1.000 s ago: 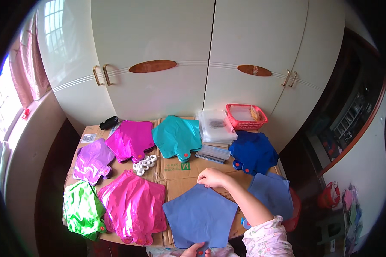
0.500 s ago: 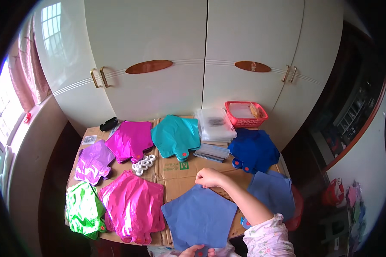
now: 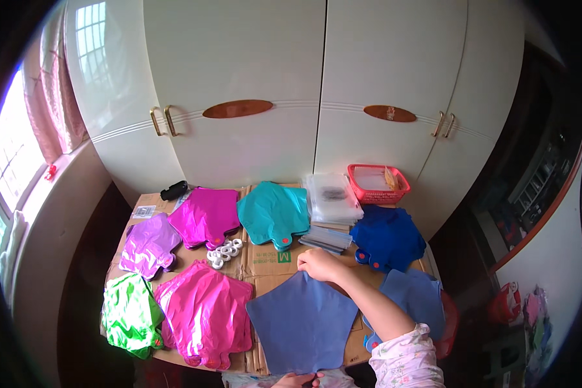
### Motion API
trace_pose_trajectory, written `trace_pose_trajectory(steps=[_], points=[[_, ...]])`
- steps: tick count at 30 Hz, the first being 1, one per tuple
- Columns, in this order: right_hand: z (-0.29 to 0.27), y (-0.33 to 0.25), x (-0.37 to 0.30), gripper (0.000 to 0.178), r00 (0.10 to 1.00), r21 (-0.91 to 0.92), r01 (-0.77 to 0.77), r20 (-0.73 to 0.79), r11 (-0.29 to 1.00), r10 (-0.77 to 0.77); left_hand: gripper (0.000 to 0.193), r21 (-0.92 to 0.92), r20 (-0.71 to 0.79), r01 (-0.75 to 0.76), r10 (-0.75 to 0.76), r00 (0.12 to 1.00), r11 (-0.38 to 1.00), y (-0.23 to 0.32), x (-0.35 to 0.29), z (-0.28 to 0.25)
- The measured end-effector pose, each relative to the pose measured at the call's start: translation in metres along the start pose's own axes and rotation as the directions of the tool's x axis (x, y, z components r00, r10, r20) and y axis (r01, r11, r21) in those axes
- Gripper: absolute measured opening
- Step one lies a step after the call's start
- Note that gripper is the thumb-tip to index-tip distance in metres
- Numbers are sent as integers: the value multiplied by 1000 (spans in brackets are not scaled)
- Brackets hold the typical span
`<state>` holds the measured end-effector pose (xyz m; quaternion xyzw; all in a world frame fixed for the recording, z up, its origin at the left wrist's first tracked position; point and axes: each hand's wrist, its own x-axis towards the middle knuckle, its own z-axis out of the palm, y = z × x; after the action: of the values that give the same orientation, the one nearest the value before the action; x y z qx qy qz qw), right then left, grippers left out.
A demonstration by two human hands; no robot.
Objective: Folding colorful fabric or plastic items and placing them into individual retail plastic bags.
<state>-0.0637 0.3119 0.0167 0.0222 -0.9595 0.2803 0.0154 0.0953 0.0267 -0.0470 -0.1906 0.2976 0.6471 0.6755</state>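
A slate-blue five-sided flat sheet (image 3: 302, 323), apparently cloth or thin plastic, is stretched between my hands at the front of the cardboard-covered table. My right hand (image 3: 317, 264) pinches its far corner with closed fingers. At the near edge, my left hand (image 3: 294, 380) closes on the bottom of the sheet, partly cut off by the picture's lower rim. To the right, partly behind my right forearm, lies a stack of similar slate-blue pieces (image 3: 412, 297). A shiny pink pile (image 3: 204, 313) sits just left of the sheet.
Further piles are bright green (image 3: 132, 313), lilac (image 3: 150, 244), magenta (image 3: 204, 216), teal (image 3: 273, 212) and dark blue (image 3: 389, 236). White rings (image 3: 225, 252), clear plastic sleeves (image 3: 333, 199), grey strips (image 3: 326, 238) and a red basket (image 3: 378, 197) stand among them. A white cabinet (image 3: 239, 152) rises behind.
The whole view has shifted slightly down and right. The sheet's near end has pulled taut over the table edge, and its red-dotted tab no longer shows by my left hand.
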Motion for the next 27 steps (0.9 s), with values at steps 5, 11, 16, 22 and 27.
trace_pose_trajectory(steps=[5,11,16,22,27], points=[[-5,3,10,9,999,-138,27,-38,990,-33,21,142,-137,-19,39,990,990,38,-5,31],[19,7,27,10,973,-510,54,-167,858,-161,20,155,-47,11,-4,999,988,71,2,30],[32,20,27,8,956,-624,65,-186,779,-228,21,151,-76,16,-5,997,988,74,4,36],[23,-16,5,7,889,-558,95,-324,825,-322,18,56,-38,6,-4,999,998,74,5,32],[46,-33,-46,12,912,-233,281,-238,931,-334,18,62,-24,29,-28,999,998,73,9,35]])
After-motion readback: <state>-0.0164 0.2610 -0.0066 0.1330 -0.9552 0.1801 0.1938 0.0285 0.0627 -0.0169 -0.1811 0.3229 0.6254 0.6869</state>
